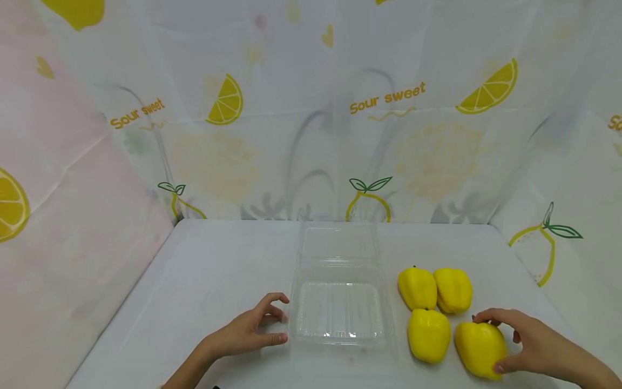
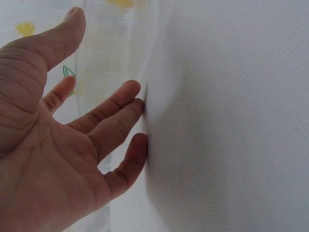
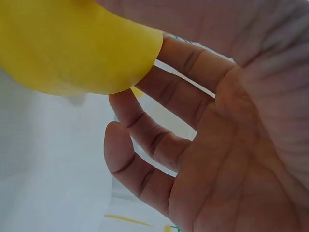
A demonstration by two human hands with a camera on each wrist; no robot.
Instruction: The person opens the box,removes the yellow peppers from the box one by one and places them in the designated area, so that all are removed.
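My right hand [image 1: 539,343] grips a yellow bell pepper [image 1: 478,348] at the near right of the table, thumb on its near side and fingers over its far end by the stem. The right wrist view shows the pepper's smooth underside [image 3: 82,53] against the fingers, with the little finger off it. At the left edge of a clear plastic clamshell box [image 1: 340,310] is my left hand [image 1: 248,327], holding nothing. Its fingers are loosely bent, and in the left wrist view some fingertips [image 2: 139,145] rest on the white tabletop. The box lies unfolded, its lid [image 1: 339,243] to the back.
Three more yellow bell peppers [image 1: 429,335] stand grouped between the box and my right hand. White cloth covers the table [image 1: 228,259]. Lemon-printed curtains [image 1: 291,135] rise along its back and sides. A small dark object [image 1: 216,387] shows at the bottom edge.
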